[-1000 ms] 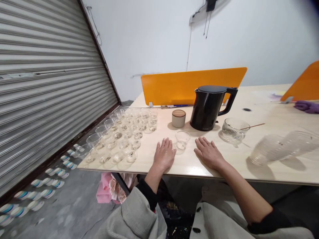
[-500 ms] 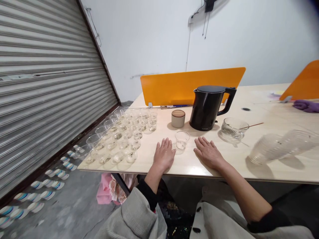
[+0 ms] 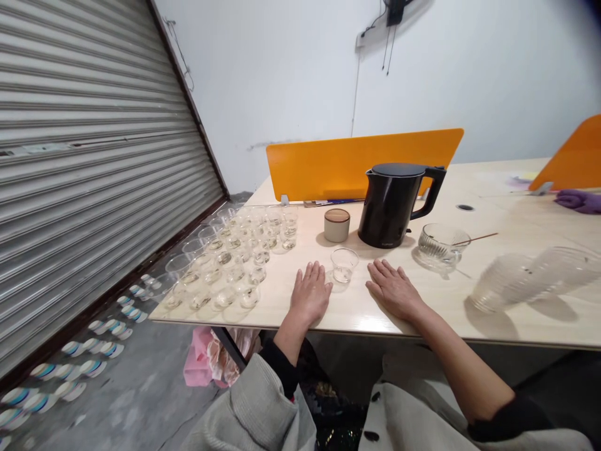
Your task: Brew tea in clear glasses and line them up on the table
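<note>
My left hand [image 3: 310, 293] lies flat on the pale wooden table [image 3: 347, 312], palm down and holding nothing. Just right of its fingers stands a small clear plastic cup [image 3: 344, 266] that looks empty or nearly so. My right hand [image 3: 392, 285] also rests flat, fingers stretched, on the other side of that cup. Behind the cup are a grey lidded jar [image 3: 337, 229] with a wooden top and a black electric kettle [image 3: 385, 210]. Farther right sits a ribbed glass bowl [image 3: 441, 241] with a thin brown stick in it.
Many clear cups [image 3: 235, 272] with a little in the bottom crowd the table's left end. Stacked clear cups [image 3: 504, 282] lie on their side at right. An orange divider [image 3: 323, 166] stands behind the kettle. Lidded tubs [image 3: 72, 369] line the floor by the shutter [image 3: 94, 156].
The whole view has shifted very slightly. Both hands and the things on the table keep their places.
</note>
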`<state>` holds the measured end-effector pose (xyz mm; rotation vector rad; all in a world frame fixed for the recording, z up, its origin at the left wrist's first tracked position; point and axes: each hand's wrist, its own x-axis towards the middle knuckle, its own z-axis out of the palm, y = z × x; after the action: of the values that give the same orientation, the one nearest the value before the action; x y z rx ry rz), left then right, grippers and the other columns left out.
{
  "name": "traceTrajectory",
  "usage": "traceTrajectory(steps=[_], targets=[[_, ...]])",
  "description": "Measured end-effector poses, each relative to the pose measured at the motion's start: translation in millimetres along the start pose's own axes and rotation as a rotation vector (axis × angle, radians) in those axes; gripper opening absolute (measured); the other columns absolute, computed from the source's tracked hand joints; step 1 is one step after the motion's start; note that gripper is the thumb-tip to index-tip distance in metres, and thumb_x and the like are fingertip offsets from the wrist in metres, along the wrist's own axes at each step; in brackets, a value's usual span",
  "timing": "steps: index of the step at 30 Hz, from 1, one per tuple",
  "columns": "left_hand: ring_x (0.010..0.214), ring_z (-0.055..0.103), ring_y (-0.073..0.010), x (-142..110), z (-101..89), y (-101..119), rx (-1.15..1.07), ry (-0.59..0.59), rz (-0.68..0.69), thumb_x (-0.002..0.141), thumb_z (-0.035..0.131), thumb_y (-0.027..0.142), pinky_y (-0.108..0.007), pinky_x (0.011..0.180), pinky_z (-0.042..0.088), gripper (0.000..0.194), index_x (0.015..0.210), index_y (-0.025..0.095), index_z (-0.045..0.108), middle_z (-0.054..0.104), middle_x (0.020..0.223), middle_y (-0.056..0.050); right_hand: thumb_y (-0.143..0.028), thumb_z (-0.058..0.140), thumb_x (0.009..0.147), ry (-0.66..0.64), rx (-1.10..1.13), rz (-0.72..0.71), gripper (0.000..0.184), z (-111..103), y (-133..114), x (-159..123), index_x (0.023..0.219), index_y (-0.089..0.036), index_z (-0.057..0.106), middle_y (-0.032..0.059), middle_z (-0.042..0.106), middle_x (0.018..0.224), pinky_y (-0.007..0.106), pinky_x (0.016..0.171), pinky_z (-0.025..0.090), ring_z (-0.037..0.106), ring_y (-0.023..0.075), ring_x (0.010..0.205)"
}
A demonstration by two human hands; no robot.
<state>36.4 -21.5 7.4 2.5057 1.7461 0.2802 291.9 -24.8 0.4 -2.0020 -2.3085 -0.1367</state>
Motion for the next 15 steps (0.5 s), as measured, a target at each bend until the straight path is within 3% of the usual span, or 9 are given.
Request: traceTrajectory(steps=[15], targets=[[0.160,0.018,-0.0263,0.3,0.3,0.2,-0.006,0.009,-0.005,0.107,0.023,0.043,-0.052,0.130,0.017,0.063,0.161,0.013,0.032,0.024,0.171,-0.010,-0.044,0.027,0.104,-0.034,-0.008,0.010,0.065,-4.7,-2.9,-1.3,0.160,-0.012,0.040,0.0157,0.030,0.169,0.060,0.125,0.021,0.023,0.0323,0.158]])
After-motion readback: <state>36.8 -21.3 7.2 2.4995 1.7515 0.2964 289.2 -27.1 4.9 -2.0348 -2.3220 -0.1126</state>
